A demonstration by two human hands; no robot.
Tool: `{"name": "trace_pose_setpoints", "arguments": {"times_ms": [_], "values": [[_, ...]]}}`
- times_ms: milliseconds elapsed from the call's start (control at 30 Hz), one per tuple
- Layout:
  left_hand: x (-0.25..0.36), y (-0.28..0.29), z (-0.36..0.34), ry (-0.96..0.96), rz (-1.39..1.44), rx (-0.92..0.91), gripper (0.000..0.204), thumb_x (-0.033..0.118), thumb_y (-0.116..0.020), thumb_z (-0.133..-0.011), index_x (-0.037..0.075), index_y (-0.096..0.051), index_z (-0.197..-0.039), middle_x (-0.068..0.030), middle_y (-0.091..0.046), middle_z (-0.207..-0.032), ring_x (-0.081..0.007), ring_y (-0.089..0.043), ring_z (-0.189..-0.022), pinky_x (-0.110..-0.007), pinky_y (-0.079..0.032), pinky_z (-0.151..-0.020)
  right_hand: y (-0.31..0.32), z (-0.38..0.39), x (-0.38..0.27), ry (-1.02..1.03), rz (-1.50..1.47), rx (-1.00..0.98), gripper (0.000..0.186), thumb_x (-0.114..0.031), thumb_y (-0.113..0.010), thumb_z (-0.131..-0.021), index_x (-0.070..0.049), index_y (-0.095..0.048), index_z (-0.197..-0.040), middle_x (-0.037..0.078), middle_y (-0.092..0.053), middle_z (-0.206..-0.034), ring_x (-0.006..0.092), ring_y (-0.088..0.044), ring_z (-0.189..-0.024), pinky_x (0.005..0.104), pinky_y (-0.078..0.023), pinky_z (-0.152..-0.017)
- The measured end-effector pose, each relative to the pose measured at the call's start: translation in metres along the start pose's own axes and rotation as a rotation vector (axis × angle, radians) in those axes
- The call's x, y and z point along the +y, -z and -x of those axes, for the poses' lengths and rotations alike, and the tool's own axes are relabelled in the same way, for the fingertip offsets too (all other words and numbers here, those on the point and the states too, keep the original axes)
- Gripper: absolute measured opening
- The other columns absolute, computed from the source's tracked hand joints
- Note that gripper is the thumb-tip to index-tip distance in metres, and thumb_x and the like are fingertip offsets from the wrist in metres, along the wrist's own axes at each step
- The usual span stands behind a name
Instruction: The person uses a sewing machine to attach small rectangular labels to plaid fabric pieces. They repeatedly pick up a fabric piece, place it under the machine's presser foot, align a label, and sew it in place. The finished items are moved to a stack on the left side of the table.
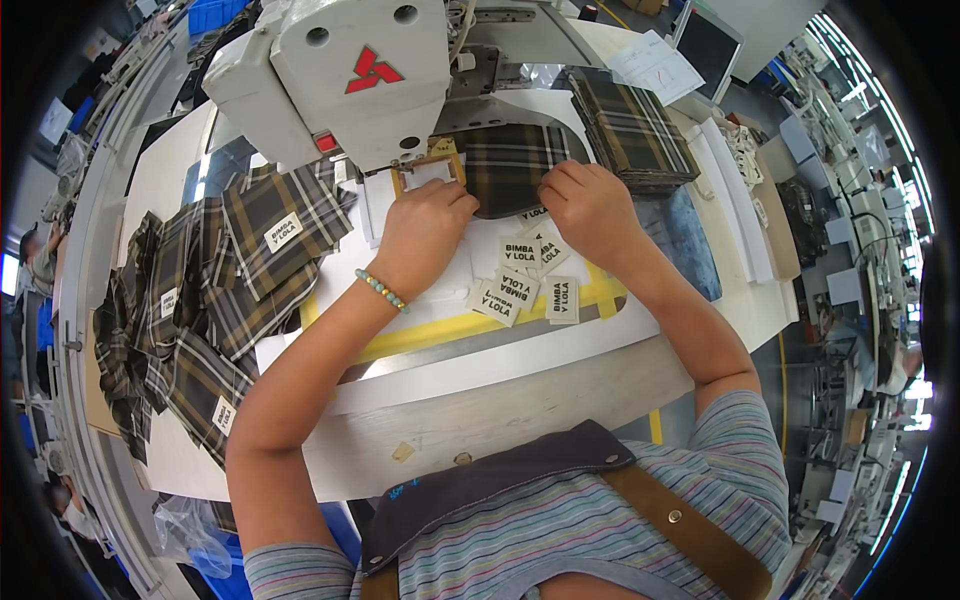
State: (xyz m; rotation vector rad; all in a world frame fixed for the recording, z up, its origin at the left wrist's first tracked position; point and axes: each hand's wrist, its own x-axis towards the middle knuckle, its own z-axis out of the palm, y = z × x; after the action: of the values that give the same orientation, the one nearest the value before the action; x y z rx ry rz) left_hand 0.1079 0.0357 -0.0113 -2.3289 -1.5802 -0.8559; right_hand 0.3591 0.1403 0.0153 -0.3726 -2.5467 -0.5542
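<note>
A dark plaid fabric piece lies flat under the sewing machine, between my two hands. My left hand is at its left edge, fingers closed on the cloth beside a small tan frame; the fingertips are partly hidden. At the right edge, my right hand pinches the same cloth between thumb and fingers. Several cream labels with dark print lie loose on the white work surface just below the fabric. One label sits partly under the cloth's lower edge.
Plaid pieces with labels on them lie in a loose heap at the left. A neat stack of plaid pieces stands back right, near a paper sheet and a dark screen. Yellow tape borders the front.
</note>
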Motion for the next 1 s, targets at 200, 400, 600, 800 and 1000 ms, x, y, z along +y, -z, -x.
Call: {"name": "trace_pose_setpoints", "arguments": {"times_ms": [200, 400, 600, 800, 1000], "values": [[-0.01, 0.04, 0.017, -0.162, -0.203, -0.027, 0.013, 0.005, -0.073, -0.083, 0.004, -0.075, -0.095, -0.0068, -0.073, -0.099, -0.0256, -0.071, -0.091, -0.04, -0.059, -0.079, -0.009, -0.022, -0.012, 0.089, -0.024, 0.03, 0.005, -0.012, -0.072, -0.077, -0.011, -0.071, -0.082, 0.001, -0.065, -0.088, 0.0197, -0.065, -0.095, 0.033, -0.051, -0.077], [-0.035, 0.063, 0.051, -0.098, -0.372, -0.221, 0.022, 0.004, -0.07, -0.084, 0.001, -0.075, -0.105, -0.0063, -0.074, -0.109, -0.0255, -0.069, -0.106, -0.039, -0.058, -0.089, -0.026, -0.041, -0.022, 0.088, -0.172, -0.092, 0.01, -0.018, -0.074, -0.087, -0.01, -0.076, -0.092, 0.001, -0.07, -0.097, 0.0206, -0.065, -0.105, 0.0346, -0.054, -0.086], [-0.029, 0.079, 0.079, 0.005, -0.306, -0.177, 0.045, -0.003, -0.068, -0.086, 0.001, -0.071, -0.131, -0.0114, -0.069, -0.14, -0.0312, -0.06, -0.135, -0.043, -0.052, -0.113, -0.008, -0.028, -0.01, -0.056, -0.314, -0.197, 0.034, -0.032, -0.071, -0.101, -0.004, -0.08, -0.116, 0.006, -0.075, -0.124, 0.0264, -0.063, -0.125, 0.0396, -0.053, -0.103], [-0.013, 0.076, 0.088, 0.134, -0.093, -0.215, 0.053, -0.003, -0.065, -0.094, 0.003, -0.061, -0.147, -0.0101, -0.064, -0.153, -0.0359, -0.05, -0.15, -0.048, -0.045, -0.122, -0.011, -0.008, -0.024, -0.085, -0.366, -0.304, 0.052, -0.045, -0.062, -0.108, -0.007, -0.069, -0.143, 0.013, -0.053, -0.162, 0.0318, -0.042, -0.154, 0.0484, -0.036, -0.126], [-0.017, 0.073, 0.094, 0.16, -0.114, -0.216, 0.052, -0.003, -0.065, -0.097, 0.003, -0.061, -0.148, -0.0091, -0.064, -0.155, -0.0362, -0.048, -0.152, -0.048, -0.045, -0.121, -0.023, -0.003, -0.019, -0.164, -0.415, -0.316, 0.057, -0.045, -0.062, -0.108, -0.008, -0.062, -0.152, 0.014, -0.044, -0.17, 0.0341, -0.033, -0.16, 0.0511, -0.03, -0.13]]}}
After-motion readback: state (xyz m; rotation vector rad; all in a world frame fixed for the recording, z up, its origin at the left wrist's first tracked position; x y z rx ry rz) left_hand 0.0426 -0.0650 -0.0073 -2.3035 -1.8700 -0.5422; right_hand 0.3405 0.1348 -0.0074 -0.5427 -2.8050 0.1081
